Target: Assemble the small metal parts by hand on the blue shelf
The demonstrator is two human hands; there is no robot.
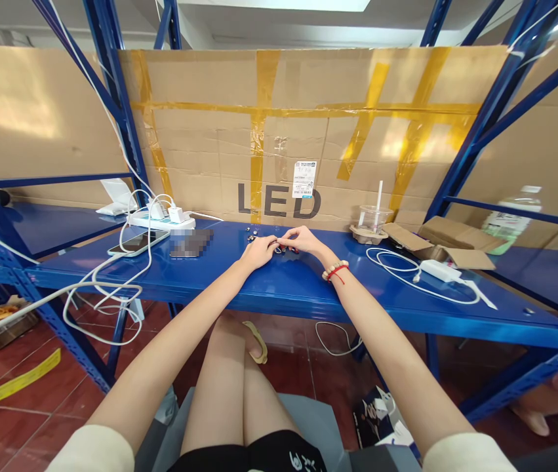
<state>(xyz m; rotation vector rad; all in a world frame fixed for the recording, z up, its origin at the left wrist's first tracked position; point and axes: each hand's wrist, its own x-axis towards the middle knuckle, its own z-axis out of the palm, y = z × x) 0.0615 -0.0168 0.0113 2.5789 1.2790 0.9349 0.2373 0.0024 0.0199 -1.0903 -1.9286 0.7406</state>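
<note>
Over the blue table, my left hand and my right hand meet fingertip to fingertip. The fingers of both are closed in a pinch around something small and dark that I cannot make out. Beneath and between them lie some tiny dark and reddish pieces, partly covered by the fingers. Just behind my left hand sit several small dark and shiny bits. A bead bracelet with a red cord is on my right wrist.
To the left are a phone, a power strip and looped white cables. On the right stand a plastic cup with a straw, an open cardboard box and a white charger. Cardboard walls the back.
</note>
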